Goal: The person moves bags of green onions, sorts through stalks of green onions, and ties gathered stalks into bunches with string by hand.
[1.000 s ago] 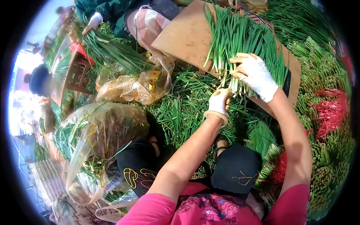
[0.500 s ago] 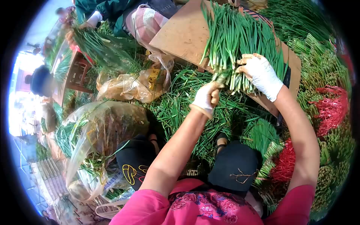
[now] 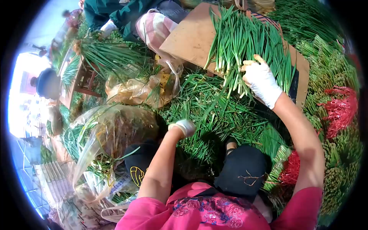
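Note:
A spread pile of garlic chives (image 3: pixel 245 42), long flat green leaves with pale stem ends, lies across a tilted wooden board (image 3: pixel 191 34). My right hand (image 3: pixel 263 81), in a white glove, rests at the pile's lower edge, its fingers bent around some pale stem ends. Lower down, my left hand (image 3: pixel 185 128), also white-gloved, is closed above the heap of loose green leaves (image 3: pixel 214 130) on the ground. Its fingertips are turned away, so whatever they hold is hidden.
Bundled stalks (image 3: pixel 333 168) with red ties (image 3: pixel 341 111) stack along the right. Left are a clear plastic bag of trimmings (image 3: pixel 122 126) and a yellowish bag (image 3: pixel 134 92). Another person's green sleeve (image 3: pixel 130 15) is at the top, near a wooden stool (image 3: pixel 86 78).
My left hand has drawn down and left, away from the stem ends. My right hand stays at the pile, its fingers slightly shifted. The view has moved a little.

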### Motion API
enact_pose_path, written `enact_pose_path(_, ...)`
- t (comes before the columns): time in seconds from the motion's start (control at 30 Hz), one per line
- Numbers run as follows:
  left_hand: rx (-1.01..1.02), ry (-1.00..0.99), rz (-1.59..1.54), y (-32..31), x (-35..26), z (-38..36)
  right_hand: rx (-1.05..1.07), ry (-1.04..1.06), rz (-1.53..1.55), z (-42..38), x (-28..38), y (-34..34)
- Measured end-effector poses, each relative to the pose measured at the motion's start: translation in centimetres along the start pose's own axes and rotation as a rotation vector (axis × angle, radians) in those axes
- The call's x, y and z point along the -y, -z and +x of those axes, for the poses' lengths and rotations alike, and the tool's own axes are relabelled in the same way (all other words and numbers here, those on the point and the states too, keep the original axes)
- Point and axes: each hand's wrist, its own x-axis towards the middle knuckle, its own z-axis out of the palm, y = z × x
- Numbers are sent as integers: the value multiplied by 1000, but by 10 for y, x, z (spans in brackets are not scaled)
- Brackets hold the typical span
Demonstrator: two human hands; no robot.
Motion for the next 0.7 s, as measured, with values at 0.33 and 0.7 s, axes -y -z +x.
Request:
enact_pose_path(0.33,-701,-219,-1450,82,-64,71,-831,-554,1409,-18,48,148)
enact_pose_path(0.7,241,-319,208,-4,-63,32,373,-665,394,-7,42,73)
